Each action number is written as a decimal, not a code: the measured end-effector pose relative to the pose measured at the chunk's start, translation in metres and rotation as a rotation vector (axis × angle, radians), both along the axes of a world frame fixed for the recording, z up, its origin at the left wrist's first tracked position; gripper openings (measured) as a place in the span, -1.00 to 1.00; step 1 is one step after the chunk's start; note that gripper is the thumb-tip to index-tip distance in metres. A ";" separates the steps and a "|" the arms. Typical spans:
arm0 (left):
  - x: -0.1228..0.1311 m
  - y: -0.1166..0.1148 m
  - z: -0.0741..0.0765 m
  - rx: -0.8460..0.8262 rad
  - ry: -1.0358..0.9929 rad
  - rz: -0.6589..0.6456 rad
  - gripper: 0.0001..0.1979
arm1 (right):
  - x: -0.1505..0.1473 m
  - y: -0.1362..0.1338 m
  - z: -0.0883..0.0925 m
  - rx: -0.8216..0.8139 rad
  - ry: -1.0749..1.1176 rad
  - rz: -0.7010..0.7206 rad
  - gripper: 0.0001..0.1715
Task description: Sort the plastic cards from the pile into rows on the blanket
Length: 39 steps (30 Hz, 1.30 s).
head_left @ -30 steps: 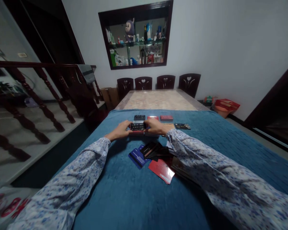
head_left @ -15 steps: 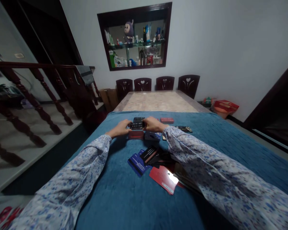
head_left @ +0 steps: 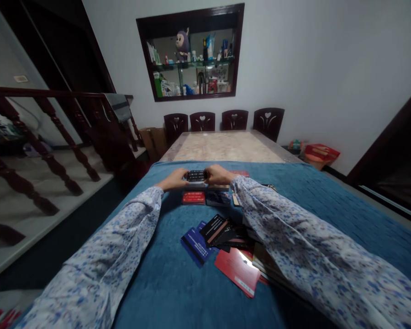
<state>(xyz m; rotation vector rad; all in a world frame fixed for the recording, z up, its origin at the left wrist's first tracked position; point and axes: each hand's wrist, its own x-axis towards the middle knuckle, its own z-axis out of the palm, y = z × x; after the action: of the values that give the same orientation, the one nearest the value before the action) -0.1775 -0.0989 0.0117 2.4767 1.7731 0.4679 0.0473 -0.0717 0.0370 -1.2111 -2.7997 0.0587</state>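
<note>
I see my left hand (head_left: 174, 181) and right hand (head_left: 219, 175) stretched out over the blue cloth (head_left: 178, 283), meeting on one black card (head_left: 196, 175). Each hand pinches an end of that card, the left at its left edge, the right at its right edge, fingers curled in and not spread. The card sits level between the two hands, its long side running from one to the other; I cannot tell whether it is lifted or touching the cards under it. Just nearer to me than the hands lie a red card (head_left: 193, 197) and, beside it to the right, a dark blue card (head_left: 218, 198), both flat on the cloth. Past the right hand a sliver of another red card (head_left: 241, 173) shows, and a dark card's corner (head_left: 270, 186) peeks out beside my right sleeve (head_left: 294, 246). Closer to me, under and left of the right forearm, a loose heap (head_left: 222, 233) of cards is fanned out: blue ones on its left, black ones in the middle, a big red one (head_left: 239, 270) nearest me. Beyond the hands the cloth ends and the bare tabletop (head_left: 226, 146) runs on to four chairs (head_left: 222, 121).
</note>
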 end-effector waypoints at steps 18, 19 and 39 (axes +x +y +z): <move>0.004 0.042 0.003 -0.019 0.079 0.044 -0.68 | -0.014 0.049 -0.008 0.038 -0.041 -0.033 -0.63; 0.004 0.044 0.002 -0.025 0.079 0.049 -0.69 | -0.015 0.051 -0.009 0.038 -0.046 -0.034 -0.63; 0.000 0.080 -0.023 -0.058 0.051 0.091 -0.63 | -0.029 0.088 -0.031 0.046 -0.125 -0.056 -0.55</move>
<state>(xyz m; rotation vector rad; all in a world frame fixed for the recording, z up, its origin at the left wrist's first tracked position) -0.1779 -0.0186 -0.0108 2.3990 1.8960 0.3566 0.0185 0.0167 0.0061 -1.3251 -2.8525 -0.0885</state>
